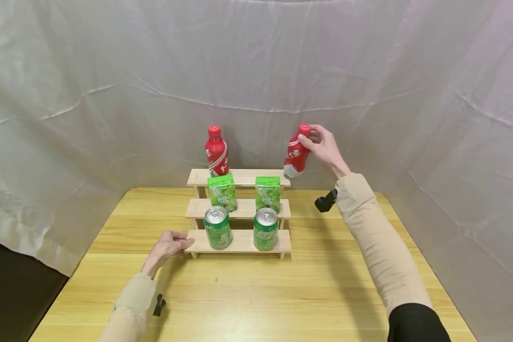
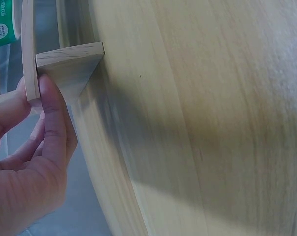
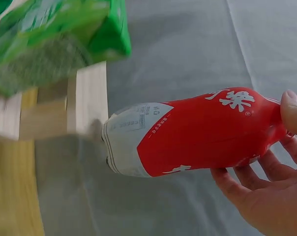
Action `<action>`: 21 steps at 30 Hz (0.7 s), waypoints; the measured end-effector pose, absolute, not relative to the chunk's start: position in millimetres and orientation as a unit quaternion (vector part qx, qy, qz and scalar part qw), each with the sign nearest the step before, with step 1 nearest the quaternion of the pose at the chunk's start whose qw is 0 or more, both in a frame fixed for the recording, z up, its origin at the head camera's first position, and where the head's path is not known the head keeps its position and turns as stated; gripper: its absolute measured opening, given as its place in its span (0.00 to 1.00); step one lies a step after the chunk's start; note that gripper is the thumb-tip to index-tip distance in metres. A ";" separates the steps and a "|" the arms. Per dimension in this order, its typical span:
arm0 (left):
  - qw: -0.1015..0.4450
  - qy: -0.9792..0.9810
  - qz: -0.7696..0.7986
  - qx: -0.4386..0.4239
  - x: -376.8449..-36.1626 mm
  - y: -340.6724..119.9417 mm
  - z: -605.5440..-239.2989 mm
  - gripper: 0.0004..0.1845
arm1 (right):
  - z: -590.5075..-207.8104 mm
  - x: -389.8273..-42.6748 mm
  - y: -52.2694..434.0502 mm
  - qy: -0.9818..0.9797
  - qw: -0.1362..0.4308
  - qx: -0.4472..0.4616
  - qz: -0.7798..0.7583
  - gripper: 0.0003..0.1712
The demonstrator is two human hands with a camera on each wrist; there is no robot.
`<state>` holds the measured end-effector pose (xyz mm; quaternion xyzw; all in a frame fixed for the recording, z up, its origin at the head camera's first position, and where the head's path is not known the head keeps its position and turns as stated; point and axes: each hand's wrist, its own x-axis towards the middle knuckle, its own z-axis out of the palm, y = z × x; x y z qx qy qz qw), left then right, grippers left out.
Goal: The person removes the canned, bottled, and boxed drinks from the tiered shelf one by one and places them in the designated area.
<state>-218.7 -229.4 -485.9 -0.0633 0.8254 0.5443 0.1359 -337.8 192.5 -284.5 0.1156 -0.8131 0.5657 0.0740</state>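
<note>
Right hand (image 1: 324, 145) pinches the tilted red bottle (image 1: 296, 154) near its cap, base just off the rack (image 1: 239, 177) edge below — it could slip. Left hand (image 1: 167, 245) grips the rack's lowest step.

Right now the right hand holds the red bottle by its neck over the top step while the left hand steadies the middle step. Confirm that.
Not quite: the left hand grips the bottom step, as the head view shows. The right hand does hold the red bottle by its neck at the top step.
</note>
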 end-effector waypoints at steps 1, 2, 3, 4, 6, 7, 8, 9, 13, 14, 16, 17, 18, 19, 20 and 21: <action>0.136 0.825 0.544 -0.063 -218.5 -229.4 -485.9 0.25 | -285.7 -336.9 198.0 -0.814 0.075 0.110 0.566 0.29; 0.136 0.826 0.544 -0.063 -218.5 -229.4 -485.9 0.25 | -286.9 -335.8 203.4 -0.815 0.077 0.106 0.565 0.29; 0.136 0.825 0.544 -0.064 -218.4 -229.3 -485.8 0.25 | -288.3 -334.8 208.6 -0.816 0.078 0.101 0.564 0.30; 0.136 0.825 0.544 -0.064 -218.4 -229.3 -485.8 0.25 | -289.9 -333.7 213.8 -0.816 0.079 0.097 0.564 0.30; 0.136 0.825 0.545 -0.065 -218.6 -229.1 -485.9 0.25 | -294.2 -331.8 224.6 -0.820 0.081 0.088 0.560 0.31; 0.137 0.824 0.545 -0.066 -218.8 -228.9 -485.9 0.25 | -296.7 -331.0 229.9 -0.822 0.082 0.084 0.558 0.31; 0.137 0.825 0.544 -0.065 -218.9 -228.7 -485.8 0.25 | -299.8 -330.3 235.5 -0.824 0.082 0.079 0.555 0.31; 0.137 0.825 0.544 -0.066 -219.0 -228.4 -485.8 0.25 | -303.2 -329.5 241.0 -0.827 0.082 0.073 0.552 0.32; 0.138 0.826 0.542 -0.067 -219.1 -227.4 -485.7 0.26 | -319.2 -325.8 263.8 -0.838 0.081 0.051 0.537 0.33; 0.138 0.826 0.542 -0.067 -218.9 -227.3 -485.7 0.26 | -323.6 -324.9 269.0 -0.840 0.079 0.046 0.535 0.33; 0.138 0.827 0.542 -0.066 -218.6 -227.5 -485.9 0.25 | -332.7 -322.8 278.4 -0.843 0.073 0.034 0.531 0.34; 0.138 0.828 0.540 -0.065 -218.5 -227.8 -486.0 0.25 | -337.8 -321.8 282.8 -0.845 0.071 0.029 0.530 0.35; 0.138 0.828 0.539 -0.062 -218.2 -228.1 -485.7 0.25 | -342.6 -320.7 286.9 -0.845 0.069 0.024 0.529 0.35; 0.139 0.830 0.537 -0.060 -218.1 -228.4 -485.4 0.25 | -347.4 -319.9 290.5 -0.846 0.066 0.019 0.529 0.35; 0.138 0.831 0.536 -0.059 -218.1 -228.7 -485.6 0.25 | -352.0 -319.1 293.7 -0.846 0.063 0.014 0.529 0.35; 0.138 0.831 0.535 -0.057 -218.1 -229.0 -485.7 0.26 | -356.4 -318.2 296.5 -0.849 0.060 0.008 0.525 0.35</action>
